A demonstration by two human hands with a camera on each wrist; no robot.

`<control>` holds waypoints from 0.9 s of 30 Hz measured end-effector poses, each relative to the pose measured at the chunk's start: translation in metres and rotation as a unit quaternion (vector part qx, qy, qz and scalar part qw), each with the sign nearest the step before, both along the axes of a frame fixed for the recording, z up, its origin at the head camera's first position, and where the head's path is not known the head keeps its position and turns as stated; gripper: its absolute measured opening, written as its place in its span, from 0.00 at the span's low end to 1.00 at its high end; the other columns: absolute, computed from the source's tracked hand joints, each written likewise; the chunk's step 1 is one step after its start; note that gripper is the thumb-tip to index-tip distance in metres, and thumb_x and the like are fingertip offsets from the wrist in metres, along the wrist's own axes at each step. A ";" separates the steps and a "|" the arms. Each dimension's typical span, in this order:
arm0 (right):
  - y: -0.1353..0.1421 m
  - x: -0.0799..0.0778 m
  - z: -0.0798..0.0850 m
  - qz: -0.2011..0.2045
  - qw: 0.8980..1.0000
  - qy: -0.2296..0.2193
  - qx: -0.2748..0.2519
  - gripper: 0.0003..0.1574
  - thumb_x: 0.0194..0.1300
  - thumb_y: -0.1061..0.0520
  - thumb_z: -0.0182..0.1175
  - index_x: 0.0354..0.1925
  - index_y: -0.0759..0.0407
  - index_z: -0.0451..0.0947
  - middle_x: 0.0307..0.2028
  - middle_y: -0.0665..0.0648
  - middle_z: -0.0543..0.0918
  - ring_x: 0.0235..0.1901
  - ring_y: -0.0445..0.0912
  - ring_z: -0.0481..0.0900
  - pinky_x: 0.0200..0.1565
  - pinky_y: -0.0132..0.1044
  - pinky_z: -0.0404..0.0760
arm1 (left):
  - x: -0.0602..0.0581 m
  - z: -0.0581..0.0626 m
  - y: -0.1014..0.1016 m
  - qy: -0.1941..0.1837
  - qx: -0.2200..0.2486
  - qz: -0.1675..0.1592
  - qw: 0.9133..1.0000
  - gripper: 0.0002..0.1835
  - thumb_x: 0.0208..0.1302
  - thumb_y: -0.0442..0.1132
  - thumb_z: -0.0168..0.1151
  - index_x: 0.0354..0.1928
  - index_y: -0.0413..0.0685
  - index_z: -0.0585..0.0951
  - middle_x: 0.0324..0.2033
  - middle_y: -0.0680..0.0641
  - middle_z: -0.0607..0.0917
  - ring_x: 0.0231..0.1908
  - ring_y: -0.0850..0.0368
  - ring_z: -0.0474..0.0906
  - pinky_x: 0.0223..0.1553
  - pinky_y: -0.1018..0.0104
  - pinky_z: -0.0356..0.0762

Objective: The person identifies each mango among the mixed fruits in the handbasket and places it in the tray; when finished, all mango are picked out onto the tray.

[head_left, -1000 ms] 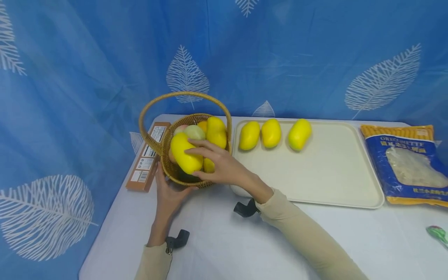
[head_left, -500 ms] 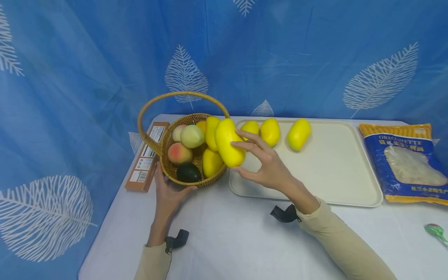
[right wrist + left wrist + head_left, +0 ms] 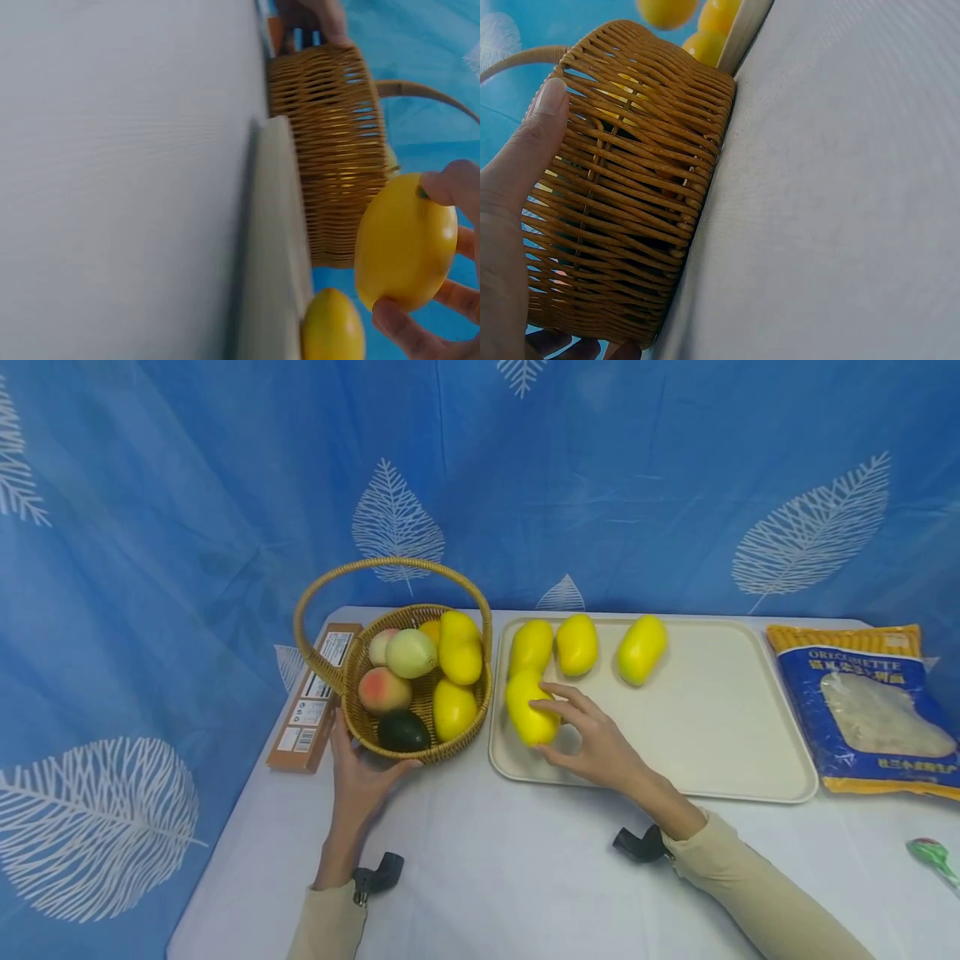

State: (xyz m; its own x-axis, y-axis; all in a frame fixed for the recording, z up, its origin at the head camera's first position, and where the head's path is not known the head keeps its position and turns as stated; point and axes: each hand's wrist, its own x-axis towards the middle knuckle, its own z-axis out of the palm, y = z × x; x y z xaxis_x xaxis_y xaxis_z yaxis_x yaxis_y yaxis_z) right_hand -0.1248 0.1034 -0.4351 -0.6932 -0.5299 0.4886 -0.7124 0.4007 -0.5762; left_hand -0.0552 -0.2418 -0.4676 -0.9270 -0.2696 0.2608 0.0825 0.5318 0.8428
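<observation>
My right hand (image 3: 600, 747) holds a yellow mango (image 3: 529, 714) between thumb and fingers, over the left part of the cream tray (image 3: 697, 727). In the right wrist view the mango (image 3: 405, 244) shows a small green spot under the thumb. My left hand (image 3: 365, 785) grips the near left side of a wicker basket (image 3: 630, 180), its thumb up at the rim and fingertips round the wall. Inside the basket lie mangoes (image 3: 454, 710), a pale green fruit (image 3: 411, 653), peaches (image 3: 385, 691), a dark avocado (image 3: 403, 731) and an orange fruit (image 3: 431, 629).
Three mangoes rest along the tray's back, the leftmost mango (image 3: 532, 646) just behind the held one. A brown box (image 3: 315, 697) lies left of the basket. On the right is a blue pasta bag (image 3: 870, 710), with a small green object (image 3: 930, 853) nearer the front edge.
My right hand has lifted the mango out of the basket and carried it right, then down over the tray. My left hand has stayed on the basket.
</observation>
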 end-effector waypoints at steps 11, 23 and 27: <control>-0.004 -0.002 -0.020 -0.014 0.999 -0.032 0.026 0.36 0.51 0.55 0.75 0.59 0.54 0.76 0.65 0.58 0.71 0.62 0.55 0.72 0.55 0.47 0.80 | -0.001 -0.002 -0.001 0.020 0.002 -0.010 1.000 0.74 0.36 0.41 0.84 0.78 0.49 0.39 0.77 0.48 0.46 0.74 0.46 0.49 0.71 0.38 0.53; -0.005 0.000 -0.025 -0.018 0.998 -0.057 0.036 0.36 0.51 0.53 0.76 0.59 0.53 0.76 0.65 0.58 0.70 0.64 0.55 0.71 0.62 0.52 0.75 | -0.001 -0.002 -0.001 0.019 0.010 -0.011 1.000 0.73 0.36 0.39 0.84 0.78 0.47 0.39 0.77 0.47 0.46 0.75 0.47 0.48 0.70 0.37 0.56; -0.007 0.001 -0.026 -0.022 0.997 -0.056 0.050 0.36 0.52 0.53 0.76 0.59 0.53 0.76 0.66 0.58 0.70 0.64 0.56 0.70 0.62 0.52 0.75 | -0.001 -0.002 -0.001 0.015 0.009 -0.009 1.000 0.73 0.37 0.39 0.84 0.78 0.46 0.39 0.77 0.47 0.46 0.75 0.46 0.48 0.70 0.37 0.56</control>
State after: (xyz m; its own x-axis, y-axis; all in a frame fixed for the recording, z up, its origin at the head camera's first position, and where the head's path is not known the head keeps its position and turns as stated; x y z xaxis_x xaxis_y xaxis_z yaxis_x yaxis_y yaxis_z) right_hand -0.1242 0.0969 -0.4607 -0.7639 -0.5399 0.3536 -0.6266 0.4894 -0.6065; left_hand -0.0563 -0.2428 -0.4699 -0.9236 -0.2576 0.2839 0.1175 0.5148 0.8492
